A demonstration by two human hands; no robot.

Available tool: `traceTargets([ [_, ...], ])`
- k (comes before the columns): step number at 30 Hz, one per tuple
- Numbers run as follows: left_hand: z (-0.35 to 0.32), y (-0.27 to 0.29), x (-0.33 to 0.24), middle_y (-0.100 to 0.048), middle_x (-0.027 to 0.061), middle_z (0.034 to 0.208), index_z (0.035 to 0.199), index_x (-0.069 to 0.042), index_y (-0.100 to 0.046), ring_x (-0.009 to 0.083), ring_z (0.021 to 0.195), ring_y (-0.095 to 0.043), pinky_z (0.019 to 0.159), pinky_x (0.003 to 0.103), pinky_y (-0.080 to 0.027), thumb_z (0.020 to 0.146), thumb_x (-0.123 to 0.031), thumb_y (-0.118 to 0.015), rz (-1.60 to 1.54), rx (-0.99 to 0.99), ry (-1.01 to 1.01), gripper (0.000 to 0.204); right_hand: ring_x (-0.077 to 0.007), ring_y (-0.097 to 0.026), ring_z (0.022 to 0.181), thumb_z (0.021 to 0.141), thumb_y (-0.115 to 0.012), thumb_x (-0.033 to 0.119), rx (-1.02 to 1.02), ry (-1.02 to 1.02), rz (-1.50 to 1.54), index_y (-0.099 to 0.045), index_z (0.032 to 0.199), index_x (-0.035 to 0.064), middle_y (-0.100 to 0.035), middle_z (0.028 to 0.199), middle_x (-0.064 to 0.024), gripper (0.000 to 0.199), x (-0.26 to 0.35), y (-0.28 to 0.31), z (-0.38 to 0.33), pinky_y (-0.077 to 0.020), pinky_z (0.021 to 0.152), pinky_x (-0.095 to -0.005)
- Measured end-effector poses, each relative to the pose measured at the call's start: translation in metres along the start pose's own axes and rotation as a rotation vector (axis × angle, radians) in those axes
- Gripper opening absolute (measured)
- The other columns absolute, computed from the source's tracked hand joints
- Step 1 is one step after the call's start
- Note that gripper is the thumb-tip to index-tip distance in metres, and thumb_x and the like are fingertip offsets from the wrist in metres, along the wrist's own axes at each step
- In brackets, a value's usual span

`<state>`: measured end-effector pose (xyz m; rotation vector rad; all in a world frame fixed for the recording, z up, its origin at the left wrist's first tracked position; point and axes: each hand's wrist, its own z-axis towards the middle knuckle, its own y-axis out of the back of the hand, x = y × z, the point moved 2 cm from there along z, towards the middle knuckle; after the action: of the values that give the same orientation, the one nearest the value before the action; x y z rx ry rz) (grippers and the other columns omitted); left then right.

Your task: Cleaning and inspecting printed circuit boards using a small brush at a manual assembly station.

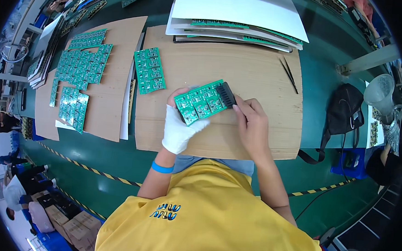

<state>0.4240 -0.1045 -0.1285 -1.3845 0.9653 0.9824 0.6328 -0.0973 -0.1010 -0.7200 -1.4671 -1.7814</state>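
Observation:
My left hand, in a white fingerless glove, is closed on the left end of a green circuit board panel. The panel is held tilted above the cardboard, its small components facing up. At the panel's right end my right hand pinches a black brush with rows of dark tufts or teeth. The brush lies against the panel's surface and covers that end. Left of my hands, another green circuit board panel rests on the cardboard sheet.
Black tweezers lie at the cardboard's right side. A stack of white sheets with boards between them stands at the back. More green boards cover a left cardboard sheet. A black bag lies to the right. Other people are at far left.

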Motion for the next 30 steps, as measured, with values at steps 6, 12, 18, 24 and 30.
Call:
traceTargets([
  [6,-0.001,-0.005,-0.001,-0.044,0.0178,0.155,0.151,-0.009,-0.033,0.0287,0.139,-0.052,0.113,0.043,-0.049,0.062,-0.001,-0.097,0.013,0.103,-0.132,0.110,-0.0212,-0.057,0.068,0.094,-0.068,-0.002,-0.040,0.042,-0.025,-0.075,0.120,0.0012,-0.059,0.085,-0.0106,0.027,0.001,-0.004,0.006,-0.0468,0.060,-0.0334],
  [12,-0.004,-0.001,0.004,-0.044,0.0196,0.155,0.146,-0.008,-0.035,0.0301,0.137,-0.054,0.112,0.044,-0.050,0.062,-0.004,-0.099,-0.072,0.066,-0.043,0.106,-0.0193,-0.057,0.068,0.089,-0.070,-0.005,-0.011,0.104,-0.027,-0.077,0.120,0.0068,-0.056,0.085,-0.0087,0.034,0.031,-0.008,0.005,-0.0470,0.058,-0.0324],
  [18,-0.001,0.002,0.012,-0.048,0.0197,0.150,0.143,-0.006,-0.038,0.0298,0.134,-0.055,0.110,0.045,-0.051,0.063,-0.005,-0.098,0.159,0.087,-0.139,0.100,-0.0195,-0.056,0.066,0.086,-0.072,-0.003,0.059,0.290,-0.055,-0.079,0.118,0.0108,-0.055,0.081,-0.0083,0.036,0.058,-0.019,0.001,-0.0477,0.057,-0.0327],
  [24,-0.007,0.005,0.008,-0.053,0.0185,0.143,0.139,-0.005,-0.041,0.0295,0.131,-0.057,0.109,0.046,-0.050,0.063,-0.010,-0.100,0.312,0.174,-0.240,0.096,-0.0197,-0.057,0.066,0.087,-0.072,0.002,0.018,0.346,-0.263,-0.078,0.121,0.0120,-0.055,0.079,-0.0084,0.036,0.045,-0.008,-0.008,-0.0495,0.056,-0.0335],
  [30,0.003,-0.003,0.014,-0.049,0.0194,0.144,0.138,-0.005,-0.038,0.0283,0.133,-0.055,0.111,0.043,-0.049,0.067,-0.005,-0.096,0.041,0.163,-0.168,0.091,-0.0196,-0.058,0.064,0.086,-0.072,0.001,0.045,0.219,-0.374,-0.078,0.121,0.0120,-0.055,0.080,-0.0085,0.037,0.013,-0.001,0.010,-0.0491,0.055,-0.0333],
])
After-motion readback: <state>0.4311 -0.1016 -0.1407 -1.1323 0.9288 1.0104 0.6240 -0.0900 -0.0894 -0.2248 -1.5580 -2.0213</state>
